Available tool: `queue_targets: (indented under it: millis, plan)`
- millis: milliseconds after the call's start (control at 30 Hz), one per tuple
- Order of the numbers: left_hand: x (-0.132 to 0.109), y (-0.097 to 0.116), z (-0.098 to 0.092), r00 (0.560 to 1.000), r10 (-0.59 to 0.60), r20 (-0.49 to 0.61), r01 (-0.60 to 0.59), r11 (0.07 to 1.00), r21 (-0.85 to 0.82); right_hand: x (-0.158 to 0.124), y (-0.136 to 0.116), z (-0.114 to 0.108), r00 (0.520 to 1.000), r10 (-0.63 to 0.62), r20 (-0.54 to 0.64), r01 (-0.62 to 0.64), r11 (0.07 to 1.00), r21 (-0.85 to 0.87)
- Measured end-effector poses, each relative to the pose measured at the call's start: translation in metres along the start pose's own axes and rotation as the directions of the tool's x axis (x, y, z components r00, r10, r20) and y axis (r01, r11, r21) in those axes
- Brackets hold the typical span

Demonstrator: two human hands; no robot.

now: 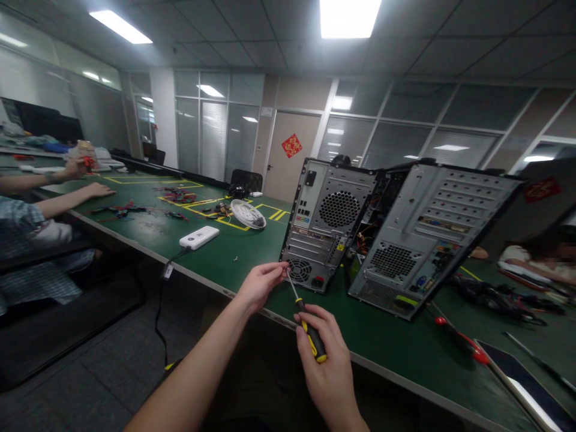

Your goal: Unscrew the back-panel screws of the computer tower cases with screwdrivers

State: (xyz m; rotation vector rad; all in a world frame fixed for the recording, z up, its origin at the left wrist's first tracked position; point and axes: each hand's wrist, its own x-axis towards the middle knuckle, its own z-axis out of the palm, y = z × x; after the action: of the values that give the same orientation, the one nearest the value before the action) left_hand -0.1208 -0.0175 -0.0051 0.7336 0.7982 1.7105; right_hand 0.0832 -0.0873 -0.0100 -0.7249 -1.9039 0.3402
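Note:
My right hand (326, 360) is wrapped round the yellow and black handle of a screwdriver (311, 336). Its shaft points up and left, with the tip by the lower left corner of a computer case's back panel (320, 231). At that corner, beside the fan grille (299, 270), the fingers of my left hand (263, 285) are pinched together near the screwdriver tip. Whatever they hold, if anything, is too small to make out. A second computer case (409, 240) stands tilted to the right of the first.
A white power strip (199, 237), tiny screws (235, 259), loose cables (121, 209) and a white oval grille (248, 214) lie on the green table (220, 264). At right are a red-handled tool (463, 341) and a tablet (526, 384). Another person's hand (96, 191) rests at left.

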Motion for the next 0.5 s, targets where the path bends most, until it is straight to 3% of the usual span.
queue_targets:
  millis: [500]
  plan:
    - [0.018, -0.003, 0.008, 0.978, 0.185, -0.094, -0.176, 0.979, 0.104, 0.006, -0.001, 0.026, 0.997, -0.081, -0.017, 0.081, 0.996, -0.025]
